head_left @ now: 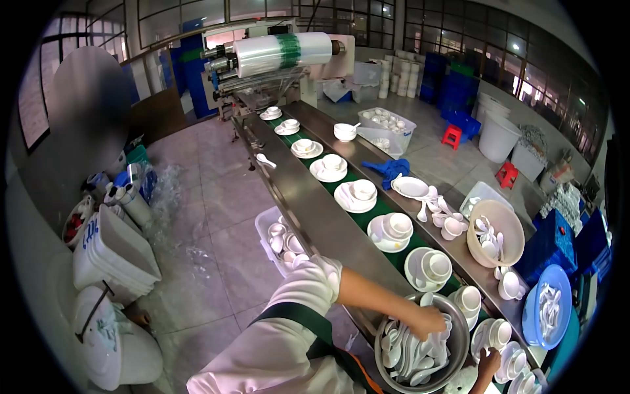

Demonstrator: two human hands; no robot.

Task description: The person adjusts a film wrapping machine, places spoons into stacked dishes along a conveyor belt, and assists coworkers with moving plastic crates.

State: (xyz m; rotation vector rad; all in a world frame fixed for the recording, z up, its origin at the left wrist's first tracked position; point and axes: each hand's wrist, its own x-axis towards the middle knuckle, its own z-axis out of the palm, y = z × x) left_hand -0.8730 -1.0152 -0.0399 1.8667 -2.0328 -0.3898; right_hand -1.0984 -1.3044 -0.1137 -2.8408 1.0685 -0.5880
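Observation:
White spoons (410, 354) fill a round metal bowl (464, 341) at the lower middle. Over the spoons is my left hand (426, 322), its fingers curled down among them; whether they grip one is hidden. My right hand (488, 362) is at the lower right, beside a plate with stacked cups (492, 333); its fingers look bent, but what they hold, if anything, cannot be made out. Sets of white plates and cups (428, 269) stand in a row along the green belt (390, 253).
A beige basin (495, 223) and a blue basin (546, 307), both with spoons, stand right. Loose spoons, a plate (411, 187) and a blue cloth (389, 169) lie on the metal edge. A film roll machine (282, 52) stands at the far end. A crate of cups (281, 240) is left.

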